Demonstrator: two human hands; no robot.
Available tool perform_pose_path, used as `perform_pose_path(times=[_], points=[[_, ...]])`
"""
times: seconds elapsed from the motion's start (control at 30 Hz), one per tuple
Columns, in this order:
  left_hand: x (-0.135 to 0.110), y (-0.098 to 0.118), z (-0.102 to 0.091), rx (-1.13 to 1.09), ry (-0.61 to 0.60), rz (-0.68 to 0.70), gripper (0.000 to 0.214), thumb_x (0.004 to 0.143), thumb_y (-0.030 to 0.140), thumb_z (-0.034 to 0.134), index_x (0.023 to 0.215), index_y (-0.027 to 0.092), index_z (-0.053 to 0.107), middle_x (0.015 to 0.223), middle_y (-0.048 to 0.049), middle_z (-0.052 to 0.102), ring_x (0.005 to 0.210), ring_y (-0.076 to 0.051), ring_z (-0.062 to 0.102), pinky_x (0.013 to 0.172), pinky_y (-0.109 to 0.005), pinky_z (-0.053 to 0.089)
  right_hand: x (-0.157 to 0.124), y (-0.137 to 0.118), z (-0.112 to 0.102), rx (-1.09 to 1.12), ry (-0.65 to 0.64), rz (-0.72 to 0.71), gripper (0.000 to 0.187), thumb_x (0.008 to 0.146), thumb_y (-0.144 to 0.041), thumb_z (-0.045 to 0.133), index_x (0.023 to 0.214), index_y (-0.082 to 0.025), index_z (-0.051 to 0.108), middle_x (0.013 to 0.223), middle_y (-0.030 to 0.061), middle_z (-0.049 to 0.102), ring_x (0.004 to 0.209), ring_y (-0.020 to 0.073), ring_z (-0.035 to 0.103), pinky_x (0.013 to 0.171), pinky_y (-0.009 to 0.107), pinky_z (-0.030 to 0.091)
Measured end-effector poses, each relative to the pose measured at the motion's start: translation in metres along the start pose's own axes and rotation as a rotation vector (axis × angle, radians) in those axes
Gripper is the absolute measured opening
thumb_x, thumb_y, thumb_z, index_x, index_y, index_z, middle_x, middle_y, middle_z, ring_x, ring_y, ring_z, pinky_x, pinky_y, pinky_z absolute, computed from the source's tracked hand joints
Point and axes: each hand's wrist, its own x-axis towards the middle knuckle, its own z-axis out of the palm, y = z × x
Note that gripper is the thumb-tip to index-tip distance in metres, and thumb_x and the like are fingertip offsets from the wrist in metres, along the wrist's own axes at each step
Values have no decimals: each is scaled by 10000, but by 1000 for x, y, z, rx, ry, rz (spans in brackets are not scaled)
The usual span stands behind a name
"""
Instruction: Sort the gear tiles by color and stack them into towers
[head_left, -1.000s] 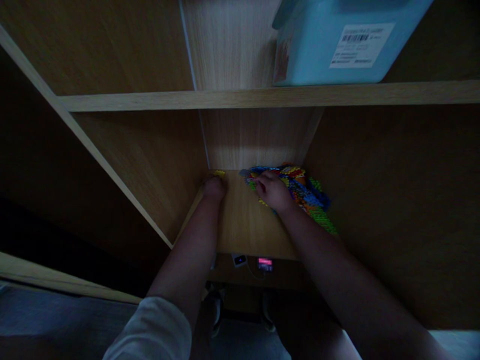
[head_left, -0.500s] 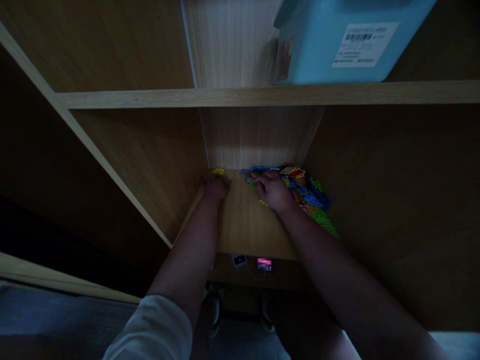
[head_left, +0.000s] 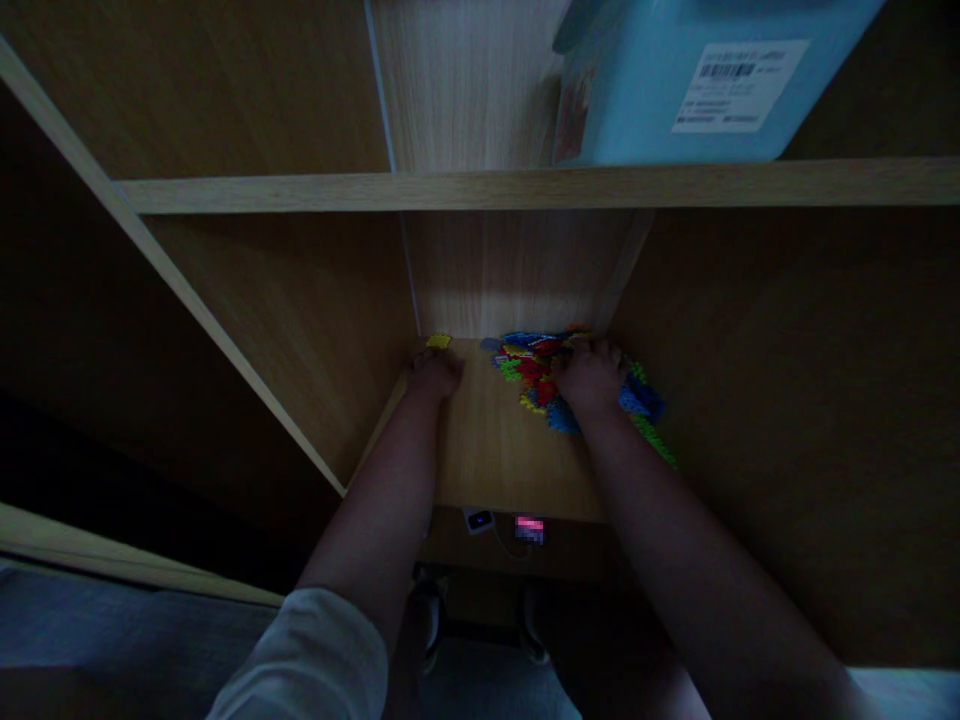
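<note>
Some of colourful heap [head_left: 535,371] behind right hand [head_left: 592,378]

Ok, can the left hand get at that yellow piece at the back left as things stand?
Most likely yes: the left hand is just in front of the yellow piece, with nothing visible between them. The colourful pile lies off to the right, by the right hand.

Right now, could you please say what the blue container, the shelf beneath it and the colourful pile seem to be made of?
Blue container: probably smooth, satin plastic, given its even colour and rounded corner.
Shelf: matt wood or wood-look laminate, with grain along its front edge.
Colourful pile: possibly plastic, from bright colours and bumpy edges; finish too dim to judge.
</note>
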Motion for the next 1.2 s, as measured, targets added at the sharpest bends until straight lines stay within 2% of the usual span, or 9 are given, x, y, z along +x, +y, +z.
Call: perform_pose_path(times=[0.13,0.37,0.63,0.83,1.03,1.2], points=[[2,-1,0,-8,10,-21,705,1032,661,372,1523,200,578,1676,-203,422,1528,-444,381,1218,-623,335,-3,-6,-7,-81,-56,20,487,979,-373,511,1378,-155,688,1460,249,566,1355,424,466,1131,676,349],[5,-1,-1,-32,2,-29,748,1014,696,389,1559,211,556,1695,-198,397,1544,-467,350,1214,-634,331,-5,-6,-6,-70,-66,-2,438,998,-390,501,1281,-205,780,1514,229,549,1436,431,406,1161,704,309],[3,0,-2,-69,6,-6,755,989,727,440,1499,197,609,1679,-207,427,1519,-503,368,1199,-672,319,-2,-4,-2,-49,-89,-11,499,989,-379,471,1360,-155,718,1551,212,554,1453,428,407,1182,724,298],[7,-1,-1,-125,23,-8,806,945,779,504,1454,171,644,1622,-239,498,1487,-525,415,1186,-674,325,-1,-6,-2,-43,-94,-38,513,977,-346,465,1367,-118,709,1658,206,459,1538,447,319,1206,780,217],[10,-5,1,-234,79,-6,806,894,739,636,1420,129,667,1549,-268,570,1476,-492,467,1198,-592,342,3,-11,4,-27,-113,-104,497,979,-327,449,1347,-138,724,1598,175,555,1561,426,319,1220,812,143],[11,-7,-2,-426,162,35,574,866,622,743,1178,141,774,1320,-245,727,1348,-417,600,1146,-484,419,5,-10,10,-22,-121,-119,475,983,-330,466,1317,-117,727,1507,222,620,1521,435,386,1213,817,153]])
